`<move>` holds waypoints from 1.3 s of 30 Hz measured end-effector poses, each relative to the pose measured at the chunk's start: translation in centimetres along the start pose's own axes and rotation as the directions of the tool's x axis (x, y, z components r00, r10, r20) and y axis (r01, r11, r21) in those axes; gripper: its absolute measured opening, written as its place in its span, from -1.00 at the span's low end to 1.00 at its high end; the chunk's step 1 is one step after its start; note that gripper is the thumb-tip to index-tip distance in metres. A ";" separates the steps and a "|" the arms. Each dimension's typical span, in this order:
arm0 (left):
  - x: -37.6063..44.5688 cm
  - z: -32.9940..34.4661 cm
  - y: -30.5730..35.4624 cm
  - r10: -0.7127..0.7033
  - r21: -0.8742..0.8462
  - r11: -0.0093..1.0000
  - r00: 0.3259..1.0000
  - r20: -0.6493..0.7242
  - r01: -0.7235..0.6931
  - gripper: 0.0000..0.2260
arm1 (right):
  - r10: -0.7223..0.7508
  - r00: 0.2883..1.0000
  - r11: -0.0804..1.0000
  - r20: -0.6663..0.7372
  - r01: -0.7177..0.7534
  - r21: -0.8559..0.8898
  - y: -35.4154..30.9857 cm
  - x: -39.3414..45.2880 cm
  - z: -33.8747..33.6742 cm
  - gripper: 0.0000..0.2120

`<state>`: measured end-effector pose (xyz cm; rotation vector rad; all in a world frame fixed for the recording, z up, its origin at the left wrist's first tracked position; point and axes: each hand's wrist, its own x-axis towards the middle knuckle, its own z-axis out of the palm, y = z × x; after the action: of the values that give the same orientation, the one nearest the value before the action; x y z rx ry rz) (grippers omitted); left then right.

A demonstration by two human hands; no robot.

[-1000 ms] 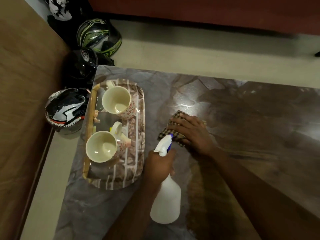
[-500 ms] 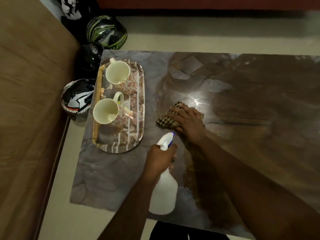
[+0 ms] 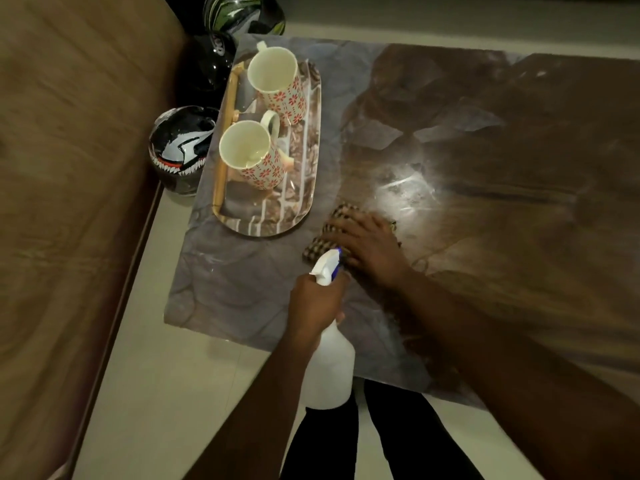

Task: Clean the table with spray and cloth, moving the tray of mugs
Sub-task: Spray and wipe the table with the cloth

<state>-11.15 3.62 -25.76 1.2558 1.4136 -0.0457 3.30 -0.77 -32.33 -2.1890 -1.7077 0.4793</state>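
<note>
Person wiping worktop with cloth, spray bottle in other hand.
Right hand spread flat, pressing checked cloth onto worktop at frame centre; left hand wrapped around neck of white spray bottle, just below the cloth. Tray with two floral mugs sits upper left of cloth, near worktop's left edge. Helmets on floor beside it.

Cloth mostly under right hand (checked)
</note>
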 end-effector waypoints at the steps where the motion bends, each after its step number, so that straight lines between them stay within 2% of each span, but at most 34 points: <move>1: -0.4 -0.3 -0.6 -0.022 -0.006 1.000 0.999 0.023 0.022 -0.78 | -0.080 0.996 0.997 0.026 0.080 -0.003 0.3 -1.4 0.2 -0.51; 2: -0.8 -0.6 -1.2 -0.037 -0.010 0.999 0.998 0.055 0.038 -0.81 | -0.132 0.989 0.991 0.069 0.133 -0.010 1.1 -2.6 -0.2 -0.50; 4: -1.5 -0.9 -2.4 -0.038 0.003 0.999 0.997 0.073 0.038 -0.82 | -0.131 0.987 0.989 0.096 0.137 -0.059 2.9 -3.4 -0.7 -0.45; 5: -1.7 -1.1 -3.0 -0.035 0.019 0.999 0.998 0.056 0.034 -0.80 | -0.083 0.996 0.994 0.041 0.086 -0.072 3.5 -2.9 -0.8 -0.44; 7: -1.9 -1.6 -4.0 -0.043 0.044 0.998 0.999 0.022 0.042 -0.77 | 0.124 0.990 0.989 -0.071 -0.129 -0.072 2.7 -1.0 -0.6 -0.46; 8: -1.8 -1.5 -4.0 -0.050 0.047 0.998 0.998 0.025 0.049 -0.80 | 0.221 0.971 0.971 -0.087 -0.227 -0.069 1.8 0.2 -0.5 -0.47; 9: -1.9 -2.1 -4.7 -0.066 0.035 0.997 0.997 0.038 0.065 -0.85 | 0.246 0.966 0.966 -0.081 -0.251 -0.063 0.2 0.8 0.3 -0.46; 11: -2.2 -2.6 -5.5 -0.073 0.039 0.997 0.996 0.050 0.071 -0.91 | 0.119 0.993 0.991 -0.003 -0.119 -0.063 -1.6 0.4 1.5 -0.45; 12: -2.4 -2.7 -5.9 -0.076 0.066 0.995 0.997 0.030 0.074 -0.86 | 0.028 0.998 0.998 0.055 -0.024 -0.061 -1.6 -0.8 1.5 -0.45; 14: -2.9 -3.5 -6.8 -0.088 0.095 0.992 0.996 -0.006 0.088 -0.78 | -0.132 0.981 0.990 0.142 0.138 -0.034 -0.4 -4.0 0.9 -0.46; 15: -3.1 -3.9 -7.3 -0.094 0.091 0.992 0.996 0.013 0.092 -0.81 | -0.145 0.976 0.988 0.161 0.151 -0.030 0.6 -4.8 0.3 -0.46; 17: -3.5 -4.5 -8.1 -0.107 0.064 0.993 0.992 0.071 0.102 -0.91 | -0.015 0.996 0.999 0.090 0.019 -0.043 2.0 -4.3 -0.6 -0.43; 19: -3.8 -4.9 -8.5 -0.103 0.050 0.994 0.992 0.077 0.100 -0.86 | 0.190 0.982 0.978 -0.001 -0.189 -0.085 0.6 -2.5 0.0 -0.42; 20: -3.7 -5.0 -8.7 -0.094 0.044 0.995 0.993 0.070 0.091 -0.83 | 0.232 0.973 0.970 -0.016 -0.232 -0.075 -1.1 -1.7 0.7 -0.43; 21: -3.7 -5.1 -8.8 -0.079 0.041 0.996 0.995 0.062 0.077 -0.82 | 0.198 0.980 0.978 -0.011 -0.198 -0.061 -3.2 -1.5 1.7 -0.44; 24: -4.1 -5.0 -8.6 -0.084 0.101 0.992 0.996 0.031 0.081 -0.84 | -0.064 0.998 0.994 0.020 0.065 -0.083 -7.0 -4.3 4.0 -0.44; 27: -4.9 -4.6 -8.8 -0.108 0.158 0.983 0.990 0.086 0.094 -0.77 | -0.125 0.992 0.986 0.028 0.127 -0.103 -5.5 -6.5 3.3 -0.42; 29: -5.1 -4.8 -9.1 -0.112 0.171 0.981 0.989 0.099 0.094 -0.74 | -0.016 1.000 0.994 0.008 0.016 -0.111 -4.8 -6.3 2.9 -0.42; 31: -4.8 -5.2 -9.4 -0.120 0.150 0.983 0.989 0.080 0.107 -0.81 | 0.172 0.983 0.981 -0.059 -0.176 -0.085 -5.8 -5.1 3.1 -0.46; 32: -4.7 -5.3 -9.5 -0.121 0.133 0.985 0.990 0.070 0.111 -0.84 | 0.221 0.971 0.973 -0.087 -0.226 -0.056 -6.8 -4.5 3.4 -0.48; 33: -4.5 -5.4 -9.6 -0.121 0.116 0.987 0.990 0.066 0.112 -0.81 | 0.208 0.973 0.977 -0.096 -0.212 -0.030 -7.8 -4.0 3.7 -0.50; 35: -4.4 -5.5 -9.6 -0.122 0.076 0.991 0.987 0.105 0.114 -0.74 | 0.048 0.998 0.998 -0.030 -0.049 -0.035 -9.0 -4.2 4.0 -0.50; 37: -4.8 -5.6 -9.4 -0.118 0.037 0.993 0.973 0.199 0.113 -0.78 | -0.104 0.993 0.992 0.047 0.107 -0.071 -8.6 -6.0 3.9 -0.53; 39: -5.5 -5.5 -9.4 -0.120 0.022 0.993 0.954 0.274 0.119 -0.77 | -0.166 0.981 0.984 0.102 0.172 -0.052 -6.8 -8.1 2.9 -0.56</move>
<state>-22.74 -0.23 -25.75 1.1186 1.2457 -0.2962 -5.68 -6.91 -31.38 -2.0677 -1.9644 0.5027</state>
